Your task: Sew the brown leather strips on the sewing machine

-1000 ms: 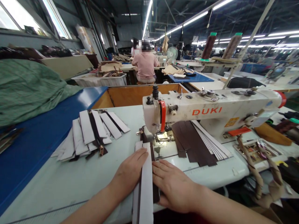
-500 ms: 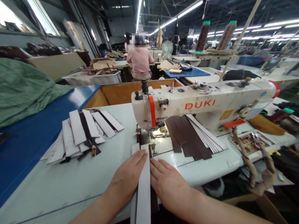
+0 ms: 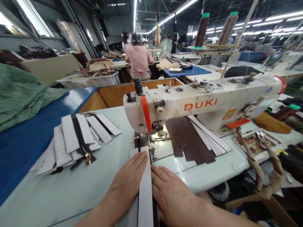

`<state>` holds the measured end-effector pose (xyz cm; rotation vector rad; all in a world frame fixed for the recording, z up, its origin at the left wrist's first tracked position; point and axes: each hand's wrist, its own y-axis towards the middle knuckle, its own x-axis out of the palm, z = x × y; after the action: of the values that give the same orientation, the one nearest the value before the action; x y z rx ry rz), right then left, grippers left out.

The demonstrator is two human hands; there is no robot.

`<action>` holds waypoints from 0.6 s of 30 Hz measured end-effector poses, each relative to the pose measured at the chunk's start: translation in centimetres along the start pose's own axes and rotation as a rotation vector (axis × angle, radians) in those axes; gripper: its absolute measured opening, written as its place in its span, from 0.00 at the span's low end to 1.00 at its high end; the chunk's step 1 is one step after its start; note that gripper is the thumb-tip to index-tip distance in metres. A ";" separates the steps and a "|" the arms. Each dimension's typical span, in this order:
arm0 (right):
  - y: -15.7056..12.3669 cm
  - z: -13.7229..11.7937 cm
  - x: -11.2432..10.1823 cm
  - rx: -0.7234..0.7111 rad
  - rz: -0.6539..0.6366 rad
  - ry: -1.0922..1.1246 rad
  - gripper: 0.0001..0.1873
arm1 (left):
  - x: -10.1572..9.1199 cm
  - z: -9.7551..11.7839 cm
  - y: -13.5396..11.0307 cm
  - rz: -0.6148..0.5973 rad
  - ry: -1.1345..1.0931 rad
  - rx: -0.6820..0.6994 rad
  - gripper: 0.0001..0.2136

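Note:
My left hand (image 3: 132, 173) lies on a long white-faced strip (image 3: 145, 195), fingers stretched forward and close together, pressing it down. At the strip's right edge my right hand (image 3: 169, 186) rests with its fingers extended against the dark material there; its thumb is hidden. The strip runs from the front edge of the table towards the needle area of a white sewing machine (image 3: 201, 101). A dark zipper with a small gold-coloured pull (image 3: 135, 138) shows just beyond the strip's far end, left of the lit presser foot (image 3: 159, 134).
White-faced zipper pieces (image 3: 75, 138) lie piled on the left. Dark brown strips (image 3: 189, 138) are fanned beneath the machine arm. A tray of small tools (image 3: 262, 142) is at the right, with thread cones (image 3: 202, 30) above. A person in pink (image 3: 139, 60) sits ahead.
The view has shifted slightly, so the machine and the pile appear further left. Both hands stay at the strip, and my right hand covers more of the dark material beside it.

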<state>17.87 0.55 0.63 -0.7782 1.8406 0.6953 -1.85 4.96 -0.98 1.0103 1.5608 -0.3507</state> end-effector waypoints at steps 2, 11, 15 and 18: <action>0.0 0.1 0.1 -0.004 -0.003 0.015 0.29 | -0.1 0.0 0.1 -0.009 0.015 -0.005 0.20; 0.2 0.8 0.7 -0.030 -0.016 0.024 0.32 | 0.3 0.0 -0.1 0.003 0.038 -0.021 0.20; 0.3 1.0 1.5 -0.065 0.024 -0.026 0.33 | 0.6 0.0 -0.3 -0.009 -0.007 -0.029 0.20; 0.4 1.2 2.1 -0.078 0.067 -0.079 0.31 | 0.7 0.0 -0.3 -0.015 -0.015 -0.042 0.21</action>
<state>17.59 1.22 -1.67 -0.7320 1.7836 0.8328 -2.03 5.01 -1.68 0.9621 1.5571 -0.3335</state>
